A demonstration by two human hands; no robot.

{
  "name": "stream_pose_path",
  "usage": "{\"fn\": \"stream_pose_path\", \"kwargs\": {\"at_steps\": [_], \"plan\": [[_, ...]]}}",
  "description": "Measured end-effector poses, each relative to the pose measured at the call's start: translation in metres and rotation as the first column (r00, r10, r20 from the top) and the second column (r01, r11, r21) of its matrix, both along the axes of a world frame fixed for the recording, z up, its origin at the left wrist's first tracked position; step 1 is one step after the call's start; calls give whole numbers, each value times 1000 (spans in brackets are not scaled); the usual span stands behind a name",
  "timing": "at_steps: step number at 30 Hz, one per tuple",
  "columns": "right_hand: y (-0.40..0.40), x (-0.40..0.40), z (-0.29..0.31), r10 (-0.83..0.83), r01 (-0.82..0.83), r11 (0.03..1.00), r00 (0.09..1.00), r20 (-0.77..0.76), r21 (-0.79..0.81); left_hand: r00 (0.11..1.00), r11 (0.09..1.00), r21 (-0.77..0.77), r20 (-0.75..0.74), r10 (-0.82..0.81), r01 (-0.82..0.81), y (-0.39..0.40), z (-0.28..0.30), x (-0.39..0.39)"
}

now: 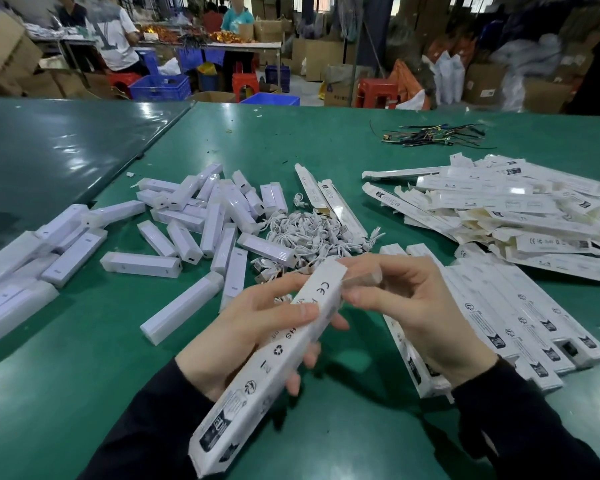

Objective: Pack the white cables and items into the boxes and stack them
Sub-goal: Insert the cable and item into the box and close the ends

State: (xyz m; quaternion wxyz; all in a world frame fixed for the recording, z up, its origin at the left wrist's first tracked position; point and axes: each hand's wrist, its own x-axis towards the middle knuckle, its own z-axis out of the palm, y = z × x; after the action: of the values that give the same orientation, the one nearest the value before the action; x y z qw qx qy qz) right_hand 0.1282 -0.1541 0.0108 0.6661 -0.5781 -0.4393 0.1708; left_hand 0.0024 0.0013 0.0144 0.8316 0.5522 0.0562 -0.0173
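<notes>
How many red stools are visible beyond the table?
3: left stool near the blue crate, middle stool, right stool beside cardboard boxes. Others may be hidden.

Place: a packing workshop inside a warehouse or small factory.
Work surface: a long green table (pixel 326 140) with a glossy covering, joined to a second one on the left.
Goods in bulk: loose piles of white plastic items (pixel 201 216), a heap of white cables (pixel 312 233), and flat printed boxes (pixel 499 202) spread across the top, with filled boxes (pixel 520 323) laid side by side at the right.
Other workers: people (pixel 113 32) at another long table in the background.
Storage: cardboard cartons (pixel 317 57), blue plastic crates (pixel 160 86), red stools (pixel 376 91) and stuffed bags on the floor behind.
</notes>
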Motion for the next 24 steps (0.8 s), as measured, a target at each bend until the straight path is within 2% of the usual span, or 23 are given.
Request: {"fn": "stream_pose_path", "kwargs": {"at_steps": [2,3,5,7,8,9,10,13,15,17,19,20,22,24], "plan": [[-1,-3,0,-66,72,996,989,131,-44,987,949,281,111,116,-143,-2,0,-1],[-1,-5,0,-106,122,990,972,210,-67,964,850,464,204,172,-250,-2,0,-2],[1,-9,2,-171,207,976,924,341,-72,891,529,725,427,156,-441,-1,4,-5],[4,-12,3,-212,254,966,881,423,-47,843,226,824,537,-20,-519,3,9,-6],[4,-15,3,-222,274,961,860,459,-47,833,109,837,545,-92,-536,5,11,-5],[5,-17,2,-222,286,956,846,485,-61,829,38,839,542,-136,-543,7,12,-4],[6,-19,1,-206,286,954,843,497,-89,831,13,843,533,-162,-538,8,13,-4],[6,-22,-2,-59,187,949,895,442,-252,842,28,865,494,-217,-501,10,7,1],[7,-22,-2,4,120,942,930,366,-313,839,80,855,517,-170,-512,10,-2,7],[10,-21,-3,-81,135,975,956,281,-179,828,200,809,561,23,-553,10,-7,11],[13,-19,-7,-265,263,964,952,156,31,781,313,717,551,292,-623,14,-5,11],[13,-16,-11,-357,351,934,922,153,63,756,373,662,511,409,-650,17,-4,11],[16,-15,-19,-445,481,875,837,317,-43,736,554,492,361,572,-672,24,-2,9],[20,-15,-29,-285,466,850,799,529,-246,752,695,287,208,626,-659,29,-2,8]]}}
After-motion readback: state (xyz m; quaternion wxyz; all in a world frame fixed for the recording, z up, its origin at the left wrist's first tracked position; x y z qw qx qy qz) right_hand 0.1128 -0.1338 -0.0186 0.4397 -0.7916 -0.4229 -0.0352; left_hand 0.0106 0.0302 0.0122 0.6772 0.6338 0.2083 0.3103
